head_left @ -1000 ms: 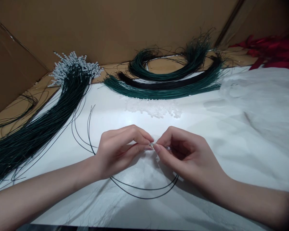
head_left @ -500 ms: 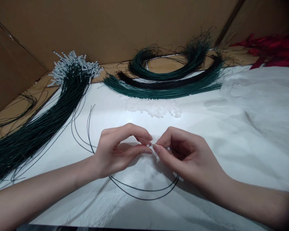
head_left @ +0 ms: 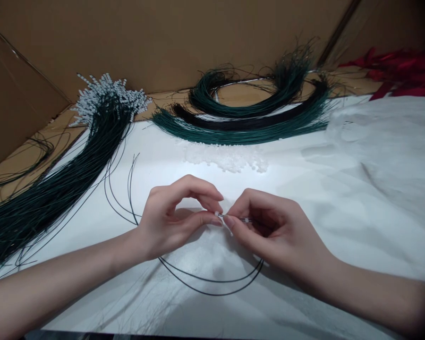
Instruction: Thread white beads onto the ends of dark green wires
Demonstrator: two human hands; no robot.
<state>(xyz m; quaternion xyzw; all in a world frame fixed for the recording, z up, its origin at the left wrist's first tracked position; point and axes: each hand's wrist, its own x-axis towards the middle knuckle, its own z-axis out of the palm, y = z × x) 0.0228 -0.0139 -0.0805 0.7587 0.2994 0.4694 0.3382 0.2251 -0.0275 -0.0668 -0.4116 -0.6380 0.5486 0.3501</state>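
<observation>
At the centre of the head view, my left hand (head_left: 173,219) is closed with thumb and a fingertip at a tiny white bead (head_left: 217,214), its index finger raised above. My right hand (head_left: 272,229) pinches thin dark cords (head_left: 214,294) close to their ends, thumb tip beside the bead. Another small white piece (head_left: 247,220) shows on the cord inside my right hand. The cords hang in two curves below both hands. Whether the bead is fully on the cord cannot be made out.
Loose white beads (head_left: 228,159) lie beyond my hands on a white sheet (head_left: 297,174). Dark green cord bundles (head_left: 244,137) curve behind them. A thick bundle (head_left: 74,174) with white beaded ends (head_left: 106,99) lies left. Clear plastic (head_left: 393,156) and red ribbon (head_left: 407,75) are right, cardboard walls (head_left: 163,42) behind.
My left index finger has lifted away from the bead while the thumb stays by it. A little more of the cord tip shows beside the bead. My right hand has barely moved.
</observation>
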